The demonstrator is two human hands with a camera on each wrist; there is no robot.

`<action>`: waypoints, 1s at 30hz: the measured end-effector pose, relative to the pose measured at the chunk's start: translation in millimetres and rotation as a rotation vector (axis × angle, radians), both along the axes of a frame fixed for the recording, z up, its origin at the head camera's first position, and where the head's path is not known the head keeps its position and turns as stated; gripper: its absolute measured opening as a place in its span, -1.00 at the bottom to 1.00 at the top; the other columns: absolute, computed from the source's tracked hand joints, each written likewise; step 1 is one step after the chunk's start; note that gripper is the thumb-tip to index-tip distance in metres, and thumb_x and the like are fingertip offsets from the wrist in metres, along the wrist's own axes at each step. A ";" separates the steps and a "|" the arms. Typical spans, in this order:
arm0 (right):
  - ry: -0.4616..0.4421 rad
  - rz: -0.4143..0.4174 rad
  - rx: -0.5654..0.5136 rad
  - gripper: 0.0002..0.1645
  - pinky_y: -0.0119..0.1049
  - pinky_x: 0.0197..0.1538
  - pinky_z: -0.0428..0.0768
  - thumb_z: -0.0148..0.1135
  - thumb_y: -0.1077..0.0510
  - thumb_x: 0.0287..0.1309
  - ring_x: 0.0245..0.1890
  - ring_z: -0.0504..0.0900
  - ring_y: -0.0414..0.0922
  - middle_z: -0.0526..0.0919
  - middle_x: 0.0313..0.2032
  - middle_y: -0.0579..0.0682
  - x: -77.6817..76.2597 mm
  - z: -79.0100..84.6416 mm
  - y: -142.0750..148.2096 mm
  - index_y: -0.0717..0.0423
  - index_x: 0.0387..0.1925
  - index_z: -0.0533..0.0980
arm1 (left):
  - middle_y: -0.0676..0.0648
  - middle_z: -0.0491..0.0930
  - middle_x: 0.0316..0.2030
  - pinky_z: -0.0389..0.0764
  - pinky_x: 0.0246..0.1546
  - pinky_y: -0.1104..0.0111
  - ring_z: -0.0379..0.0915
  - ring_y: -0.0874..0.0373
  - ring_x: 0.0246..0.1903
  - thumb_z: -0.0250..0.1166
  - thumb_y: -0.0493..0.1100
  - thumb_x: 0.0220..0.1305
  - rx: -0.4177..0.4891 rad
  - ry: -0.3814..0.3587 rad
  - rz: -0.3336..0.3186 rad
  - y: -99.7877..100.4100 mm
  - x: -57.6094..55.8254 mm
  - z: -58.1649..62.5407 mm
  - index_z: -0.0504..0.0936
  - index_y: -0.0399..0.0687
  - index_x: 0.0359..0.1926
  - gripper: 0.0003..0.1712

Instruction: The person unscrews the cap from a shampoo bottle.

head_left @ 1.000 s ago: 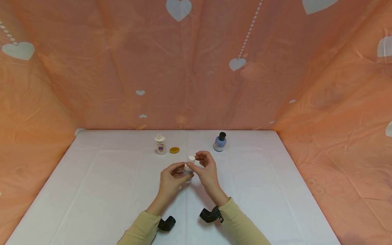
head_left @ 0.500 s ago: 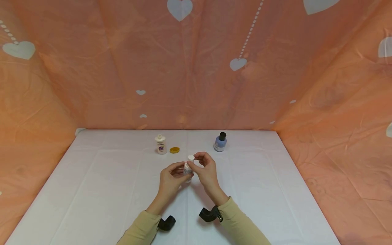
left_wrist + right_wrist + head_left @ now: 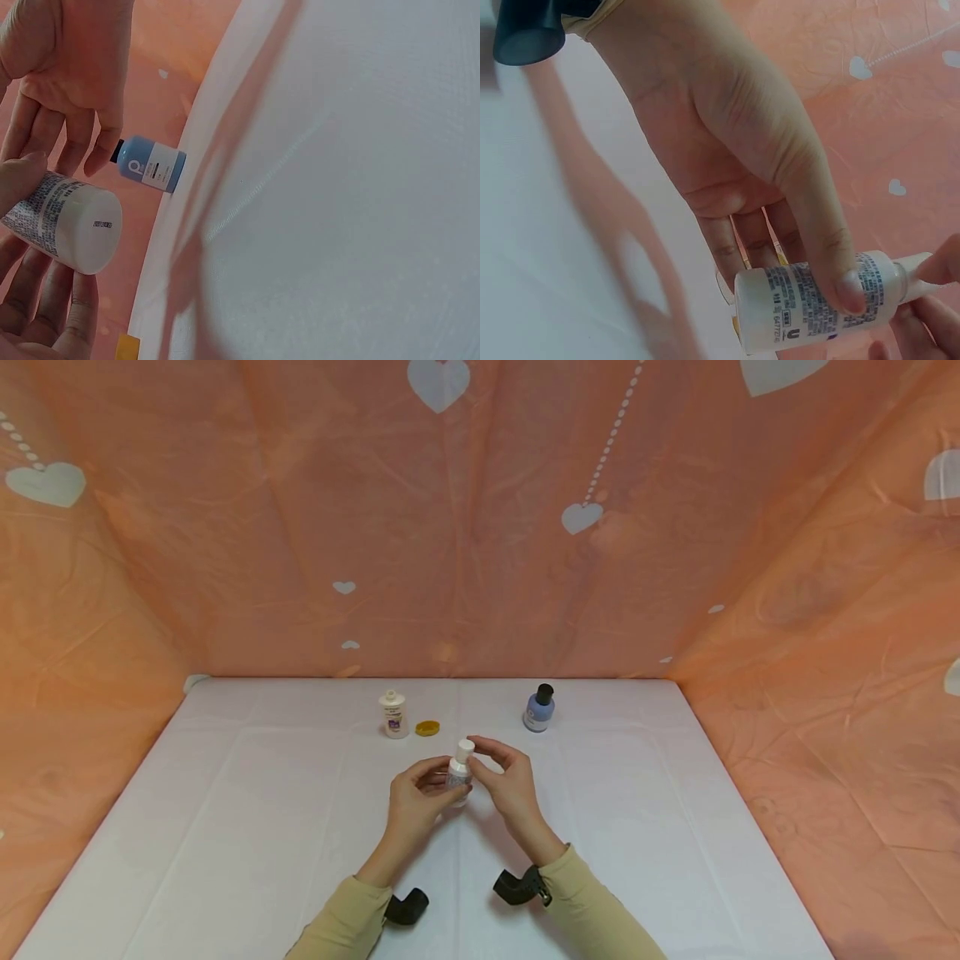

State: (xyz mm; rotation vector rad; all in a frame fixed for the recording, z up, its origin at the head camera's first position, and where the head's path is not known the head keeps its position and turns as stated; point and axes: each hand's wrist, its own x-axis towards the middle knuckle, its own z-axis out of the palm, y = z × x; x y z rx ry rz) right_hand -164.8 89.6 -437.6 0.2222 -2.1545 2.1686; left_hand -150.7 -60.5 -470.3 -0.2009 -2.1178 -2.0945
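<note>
In the head view a small white bottle point(image 3: 458, 774) with printed text stands tilted over the middle of the table. My left hand point(image 3: 414, 797) grips its body, thumb point(image 3: 847, 289) across the label and fingers behind it. The white cap point(image 3: 465, 749) sits at the neck, and my right hand point(image 3: 513, 789) pinches it between thumb and forefinger. In the left wrist view the bottle's round base point(image 3: 97, 232) faces the camera, while the other fingers of my right hand hang loosely bent above it.
Behind the hands stand a cream bottle point(image 3: 393, 718) with a narrow spout and a blue bottle point(image 3: 537, 713) with a black top. A yellow lid point(image 3: 427, 727) lies beside the cream one. A white cloth covers the table point(image 3: 247, 827); orange curtains point(image 3: 450, 552) surround it.
The bottle and cap have shifted slightly left, and more of the bottle's shoulder shows. My right thumb and forefinger have turned a little around the cap; my left hand keeps its grip.
</note>
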 end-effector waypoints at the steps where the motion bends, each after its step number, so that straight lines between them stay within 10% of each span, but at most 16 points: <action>1: -0.003 0.003 -0.004 -0.64 0.20 0.26 0.19 0.27 0.38 0.13 0.16 0.42 0.07 0.64 -0.07 0.21 0.1 -0.1 0.1 0.40 -0.01 0.55 | -0.33 0.60 -0.18 0.66 -0.23 0.30 0.58 -0.18 -0.22 0.50 -0.48 -0.13 0.003 -0.001 -0.002 0.0 0.0 0.1 0.60 -0.43 -0.05 -0.49; 30: 0.008 -0.099 0.020 -0.65 -0.17 -0.01 0.35 0.43 0.37 -0.05 -0.15 0.46 0.22 0.58 -0.30 0.07 -4.9 -4.5 -5.2 0.38 -0.23 0.47 | -0.29 0.62 -0.18 0.65 -0.21 0.14 0.58 -0.22 -0.22 0.51 -0.46 -0.14 -0.048 0.057 -0.014 1.6 0.1 -0.4 0.62 -0.39 -0.07 -0.51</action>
